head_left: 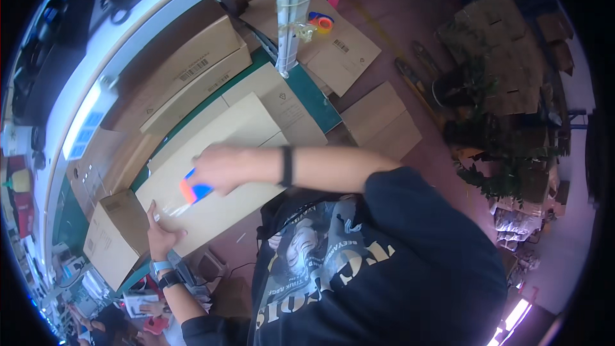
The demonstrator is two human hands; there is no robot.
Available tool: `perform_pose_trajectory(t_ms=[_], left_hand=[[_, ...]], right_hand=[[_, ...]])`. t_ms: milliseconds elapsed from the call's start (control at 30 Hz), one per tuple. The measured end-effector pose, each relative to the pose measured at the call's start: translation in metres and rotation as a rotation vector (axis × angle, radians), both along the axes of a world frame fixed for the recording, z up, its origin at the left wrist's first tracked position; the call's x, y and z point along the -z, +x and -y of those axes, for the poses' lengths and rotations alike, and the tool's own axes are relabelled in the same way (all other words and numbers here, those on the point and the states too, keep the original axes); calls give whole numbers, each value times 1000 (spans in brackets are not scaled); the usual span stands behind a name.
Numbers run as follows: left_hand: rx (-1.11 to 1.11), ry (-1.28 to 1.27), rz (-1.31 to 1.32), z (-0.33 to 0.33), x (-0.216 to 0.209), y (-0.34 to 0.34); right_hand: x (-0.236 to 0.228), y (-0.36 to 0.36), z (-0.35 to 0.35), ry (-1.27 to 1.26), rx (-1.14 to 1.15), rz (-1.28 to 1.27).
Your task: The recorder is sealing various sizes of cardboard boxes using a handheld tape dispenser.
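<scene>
the fingers of our right hand (221,168) were clamped on a blue-and-orange plastic tape dispenser (198,189); our left hand (165,238), fingers apart, steadied a long tan cardboard box (237,125) on the green table (312,99). we judged it light, stiff, dentable, best held at its edges.

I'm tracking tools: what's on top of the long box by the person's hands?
The right hand holds a blue-and-orange tape dispenser over the box, beside a shiny strip, probably clear tape. The left hand is at one end. The right hand and dispenser cover the surface beneath.
</scene>
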State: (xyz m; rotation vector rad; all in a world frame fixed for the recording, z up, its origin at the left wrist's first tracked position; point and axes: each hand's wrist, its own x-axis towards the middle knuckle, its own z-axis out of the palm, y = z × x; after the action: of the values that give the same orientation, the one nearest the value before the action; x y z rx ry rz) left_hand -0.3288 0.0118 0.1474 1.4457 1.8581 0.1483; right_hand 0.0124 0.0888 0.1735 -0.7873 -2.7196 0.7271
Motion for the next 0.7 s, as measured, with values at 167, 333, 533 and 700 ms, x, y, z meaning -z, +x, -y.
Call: perform_pose_trajectory(t_ms=[167, 333, 533, 700], left_hand=[[109, 88, -441, -3, -19, 24], [399, 249, -845, -31, -12, 155], [618, 736, -93, -50, 16, 387], [558, 740, -3, -60, 45, 393]], right_hand=[[4, 229, -8, -100, 107, -2], [26, 295, 0, -143, 153, 148], [47, 306, 7, -67, 138, 76], [61, 327, 20, -101, 200, -54]])
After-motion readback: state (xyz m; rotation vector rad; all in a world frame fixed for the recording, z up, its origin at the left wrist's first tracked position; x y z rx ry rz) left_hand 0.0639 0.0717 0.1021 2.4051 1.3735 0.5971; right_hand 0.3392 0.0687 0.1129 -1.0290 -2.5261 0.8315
